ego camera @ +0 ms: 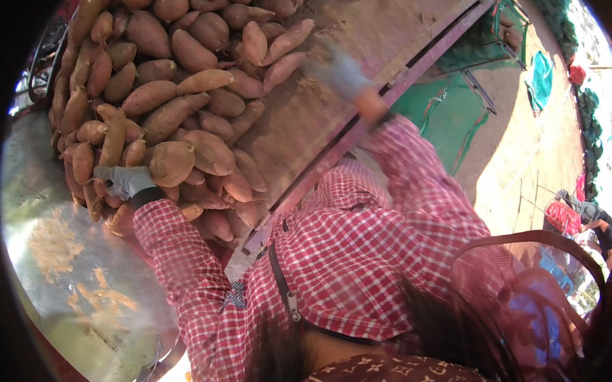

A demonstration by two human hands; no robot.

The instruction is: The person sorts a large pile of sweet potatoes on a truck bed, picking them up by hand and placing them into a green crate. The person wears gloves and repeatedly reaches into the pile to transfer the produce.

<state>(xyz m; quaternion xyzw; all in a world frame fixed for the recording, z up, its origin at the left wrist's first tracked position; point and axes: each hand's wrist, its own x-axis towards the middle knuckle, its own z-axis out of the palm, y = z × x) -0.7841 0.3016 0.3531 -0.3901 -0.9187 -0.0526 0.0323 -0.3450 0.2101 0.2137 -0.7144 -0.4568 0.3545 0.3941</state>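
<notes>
A large heap of sweet potatoes [192, 50] covers the upper left of a soil-dusted surface [302, 118]. At the heap's lower left edge rests my left hand [125, 181] in a grey glove, its fingers curled against the sweet potatoes; whether it grips one is not plain. My right hand [338, 72], gloved in light grey and blurred by motion, is over the dusty surface, right of the heap's nearest roots. Its fingers are too blurred to read.
A metal rail [334, 137] edges the surface. Beyond it are a green mesh bag [450, 113], held open on a frame, and another mesh bag [508, 35] with sweet potatoes inside. A metal sheet [81, 265] lies at left. Another person [606, 227] bends at far right.
</notes>
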